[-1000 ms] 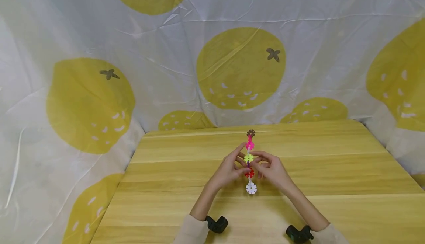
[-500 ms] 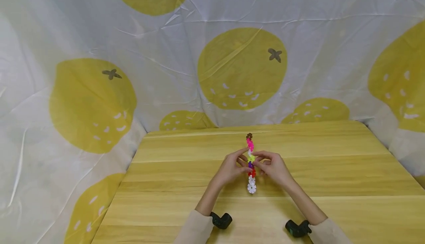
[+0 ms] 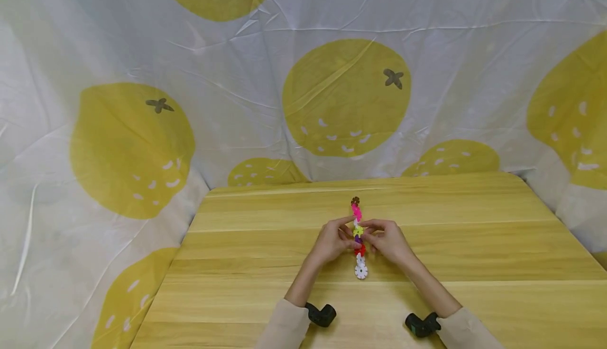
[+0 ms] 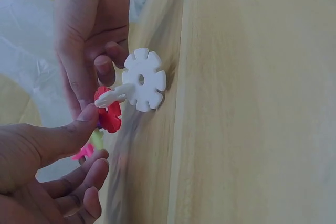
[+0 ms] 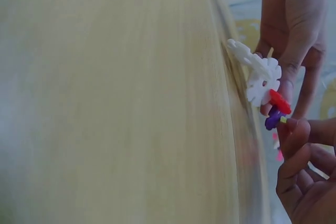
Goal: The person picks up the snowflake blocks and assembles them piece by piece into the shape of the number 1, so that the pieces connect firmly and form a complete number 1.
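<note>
Both hands hold a chain of interlocking snowflake discs over the table. In the head view it runs from a brown disc (image 3: pixel 355 201) at the far end through pink (image 3: pixel 356 212), white, yellow-green (image 3: pixel 358 231), purple and red (image 3: pixel 360 250) to a white disc (image 3: pixel 361 271) nearest the person. My left hand (image 3: pixel 332 241) pinches the chain from the left, its thumb by the purple and red discs. My right hand (image 3: pixel 391 241) pinches it from the right, by the yellow-green disc. The right wrist view shows the purple disc (image 5: pixel 274 117) joined to the red one. Fingers partly cover the middle discs.
Beneath the hands lies a wood-grain table (image 3: pixel 498 254). A white cloth with yellow fruit prints (image 3: pixel 346 98) hangs behind it and along its sides. Black wrist cameras sit at the left wrist (image 3: pixel 322 315) and right wrist (image 3: pixel 422 325).
The chain has turned about its length, so its discs show at different angles. Its far end has come slightly nearer the person. Both hands keep their hold and have shifted only a little.
</note>
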The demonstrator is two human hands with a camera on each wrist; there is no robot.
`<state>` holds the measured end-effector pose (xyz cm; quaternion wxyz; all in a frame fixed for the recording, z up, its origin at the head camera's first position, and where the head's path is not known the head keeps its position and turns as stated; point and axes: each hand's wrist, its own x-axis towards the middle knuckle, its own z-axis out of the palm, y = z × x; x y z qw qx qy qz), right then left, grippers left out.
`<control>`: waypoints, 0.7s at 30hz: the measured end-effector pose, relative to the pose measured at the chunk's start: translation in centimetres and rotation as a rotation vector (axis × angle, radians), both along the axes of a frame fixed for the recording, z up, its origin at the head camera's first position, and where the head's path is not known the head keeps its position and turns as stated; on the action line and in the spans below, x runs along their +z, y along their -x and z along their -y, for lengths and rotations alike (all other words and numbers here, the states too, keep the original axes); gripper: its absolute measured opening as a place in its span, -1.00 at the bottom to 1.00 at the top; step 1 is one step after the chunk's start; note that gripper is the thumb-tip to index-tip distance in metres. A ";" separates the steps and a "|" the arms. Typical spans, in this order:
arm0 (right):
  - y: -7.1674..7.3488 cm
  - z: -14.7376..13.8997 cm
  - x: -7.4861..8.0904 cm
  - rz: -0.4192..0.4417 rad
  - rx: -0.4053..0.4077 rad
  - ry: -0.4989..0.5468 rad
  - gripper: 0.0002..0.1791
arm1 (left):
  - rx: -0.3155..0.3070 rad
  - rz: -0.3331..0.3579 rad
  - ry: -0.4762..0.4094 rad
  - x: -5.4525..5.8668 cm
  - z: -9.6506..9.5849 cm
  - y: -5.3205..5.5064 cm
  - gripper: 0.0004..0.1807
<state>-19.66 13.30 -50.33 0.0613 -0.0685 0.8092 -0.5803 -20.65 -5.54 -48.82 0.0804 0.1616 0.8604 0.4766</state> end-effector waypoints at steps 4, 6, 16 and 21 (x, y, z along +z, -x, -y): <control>0.0 0.0 -0.4 0.027 0.004 -0.005 -0.72 | 0.011 0.022 0.011 -0.3 0.1 -0.1 -0.28; -0.1 0.1 -0.5 0.036 0.006 -0.010 -0.73 | 0.017 0.033 0.019 -0.5 0.1 -0.1 -0.28; 0.0 -0.3 -0.7 0.047 0.002 -0.040 -0.73 | 0.005 0.050 0.036 -0.4 0.3 -0.1 -0.21; 0.0 -1.5 0.0 0.068 -0.011 -0.041 -0.69 | -0.029 0.069 0.024 0.1 1.9 -0.1 -0.23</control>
